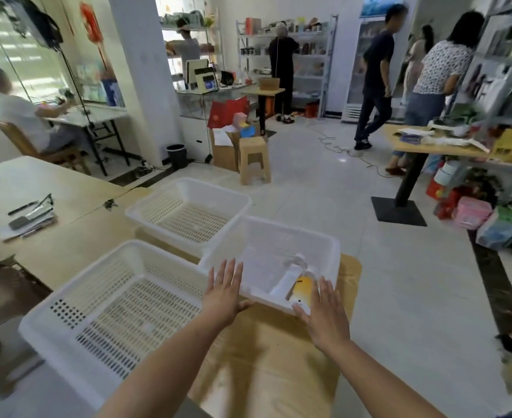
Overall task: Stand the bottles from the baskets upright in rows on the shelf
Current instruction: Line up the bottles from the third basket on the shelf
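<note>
- Head view, hands: the left hand [223, 292] and the right hand [324, 315] are both flat, with fingers straight and slightly spread, and neither pinches anything. They flank the near rim of the right basket [288, 227], the left at its near-left corner and the right at its near-right corner.
- Head view, governing relation: the yellow-labelled bottle [303, 289] lies on its side just ahead of the right fingertips, with a white bottle [286, 280] alongside it. Both long axes run from the near rim toward the far wall, caps pointing away. The right hand is the nearer, so a grasp across the body from above seems likely.
- Head view, containers: the near-left basket [170, 256] and the far basket [158, 206] show no bottles. All three stand on the wooden table [263, 372].
- Head view, shelf: which shelf is meant cannot be told.
</note>
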`<act>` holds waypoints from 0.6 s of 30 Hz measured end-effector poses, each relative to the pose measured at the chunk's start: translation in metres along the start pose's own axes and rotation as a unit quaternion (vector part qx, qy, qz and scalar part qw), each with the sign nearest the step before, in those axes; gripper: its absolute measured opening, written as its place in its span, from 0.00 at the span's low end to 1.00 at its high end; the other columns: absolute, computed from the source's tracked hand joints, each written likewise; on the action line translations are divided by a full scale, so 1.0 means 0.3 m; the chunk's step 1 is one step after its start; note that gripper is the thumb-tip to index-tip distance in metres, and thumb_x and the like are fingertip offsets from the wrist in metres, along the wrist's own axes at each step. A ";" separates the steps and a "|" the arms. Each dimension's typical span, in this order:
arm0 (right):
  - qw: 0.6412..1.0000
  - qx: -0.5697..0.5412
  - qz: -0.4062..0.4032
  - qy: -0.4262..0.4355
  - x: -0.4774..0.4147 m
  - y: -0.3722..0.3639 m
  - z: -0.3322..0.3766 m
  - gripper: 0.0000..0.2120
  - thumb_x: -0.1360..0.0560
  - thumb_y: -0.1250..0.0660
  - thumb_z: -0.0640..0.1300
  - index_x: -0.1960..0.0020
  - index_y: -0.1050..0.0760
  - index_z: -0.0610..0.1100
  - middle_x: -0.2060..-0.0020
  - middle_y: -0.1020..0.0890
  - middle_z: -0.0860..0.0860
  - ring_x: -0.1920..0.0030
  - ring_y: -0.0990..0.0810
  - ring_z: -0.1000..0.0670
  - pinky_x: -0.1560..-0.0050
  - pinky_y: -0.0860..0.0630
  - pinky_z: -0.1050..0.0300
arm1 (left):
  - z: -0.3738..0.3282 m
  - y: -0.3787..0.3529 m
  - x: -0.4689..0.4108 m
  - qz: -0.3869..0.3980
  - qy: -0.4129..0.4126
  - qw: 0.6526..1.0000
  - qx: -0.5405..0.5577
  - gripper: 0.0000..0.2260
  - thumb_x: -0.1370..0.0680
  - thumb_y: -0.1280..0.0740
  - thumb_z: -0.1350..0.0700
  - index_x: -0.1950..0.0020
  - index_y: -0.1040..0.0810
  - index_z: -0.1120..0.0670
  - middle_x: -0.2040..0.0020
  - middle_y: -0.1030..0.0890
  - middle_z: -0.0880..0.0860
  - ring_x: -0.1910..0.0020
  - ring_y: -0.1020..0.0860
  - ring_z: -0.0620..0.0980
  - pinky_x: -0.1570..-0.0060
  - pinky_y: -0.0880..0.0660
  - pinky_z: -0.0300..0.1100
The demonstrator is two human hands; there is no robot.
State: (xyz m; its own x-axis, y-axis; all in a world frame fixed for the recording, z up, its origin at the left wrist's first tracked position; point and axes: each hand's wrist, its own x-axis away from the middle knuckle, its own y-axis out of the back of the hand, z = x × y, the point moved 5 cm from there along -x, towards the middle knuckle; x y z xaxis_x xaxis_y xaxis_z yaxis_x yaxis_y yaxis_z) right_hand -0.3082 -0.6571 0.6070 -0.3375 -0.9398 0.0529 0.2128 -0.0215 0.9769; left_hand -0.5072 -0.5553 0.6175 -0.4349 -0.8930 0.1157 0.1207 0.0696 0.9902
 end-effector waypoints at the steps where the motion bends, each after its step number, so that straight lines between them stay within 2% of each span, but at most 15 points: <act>1: 1.000 -0.001 -0.001 -0.008 -0.019 -0.012 0.025 0.62 0.49 0.85 0.74 0.23 0.61 0.44 0.23 0.57 0.47 0.23 0.59 0.47 0.25 0.61 0.52 | 0.027 -0.006 -0.026 0.000 -0.006 1.000 0.002 0.40 0.22 0.49 0.33 0.23 0.65 0.55 0.22 0.64 0.55 0.24 0.66 0.54 0.27 0.66 0.55; 3: 0.999 -0.011 0.006 -0.029 -0.048 -0.042 0.063 0.62 0.48 0.86 0.74 0.23 0.61 0.44 0.23 0.57 0.47 0.23 0.58 0.47 0.25 0.60 0.52 | 0.068 -0.025 -0.072 0.006 -0.021 1.000 0.012 0.40 0.22 0.50 0.33 0.23 0.65 0.55 0.22 0.64 0.56 0.24 0.65 0.55 0.27 0.66 0.55; 5: 0.998 -0.029 0.007 -0.052 -0.066 -0.069 0.086 0.50 0.34 0.72 0.75 0.22 0.60 0.44 0.23 0.56 0.47 0.23 0.57 0.47 0.24 0.57 0.51 | 0.091 -0.047 -0.111 0.011 -0.040 0.999 0.017 0.39 0.22 0.50 0.34 0.23 0.65 0.55 0.22 0.64 0.56 0.24 0.65 0.55 0.27 0.65 0.55; 6: 0.997 -0.038 0.013 -0.062 -0.071 -0.079 0.093 0.43 0.27 0.62 0.72 0.22 0.60 0.44 0.23 0.56 0.47 0.23 0.56 0.47 0.24 0.57 0.51 | 0.094 -0.057 -0.128 0.016 -0.052 0.998 0.020 0.39 0.22 0.51 0.34 0.23 0.65 0.55 0.22 0.64 0.56 0.24 0.65 0.55 0.26 0.65 0.55; 8: 0.994 -0.057 0.037 -0.081 -0.080 -0.098 0.098 0.37 0.21 0.53 0.64 0.22 0.60 0.44 0.23 0.56 0.47 0.23 0.57 0.48 0.24 0.57 0.52 | 0.087 -0.078 -0.155 0.030 -0.071 0.997 0.022 0.38 0.21 0.51 0.34 0.23 0.65 0.55 0.22 0.65 0.56 0.24 0.66 0.54 0.26 0.66 0.55; 18: 0.985 -0.118 0.055 -0.113 -0.238 -0.118 0.048 0.35 0.21 0.50 0.62 0.22 0.58 0.44 0.23 0.54 0.46 0.23 0.56 0.48 0.25 0.54 0.53 | -0.031 -0.144 -0.342 0.060 -0.128 0.990 0.024 0.35 0.20 0.54 0.35 0.22 0.65 0.51 0.23 0.67 0.55 0.25 0.68 0.54 0.28 0.67 0.54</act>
State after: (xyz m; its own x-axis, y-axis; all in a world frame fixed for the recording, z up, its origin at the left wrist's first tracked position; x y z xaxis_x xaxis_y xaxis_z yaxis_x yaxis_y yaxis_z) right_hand -0.3048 -0.5844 0.5715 -0.4903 -0.8417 0.2263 0.4574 -0.0275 0.8888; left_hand -0.4595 -0.4706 0.5621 -0.6319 -0.7359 0.2433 0.1454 0.1958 0.9698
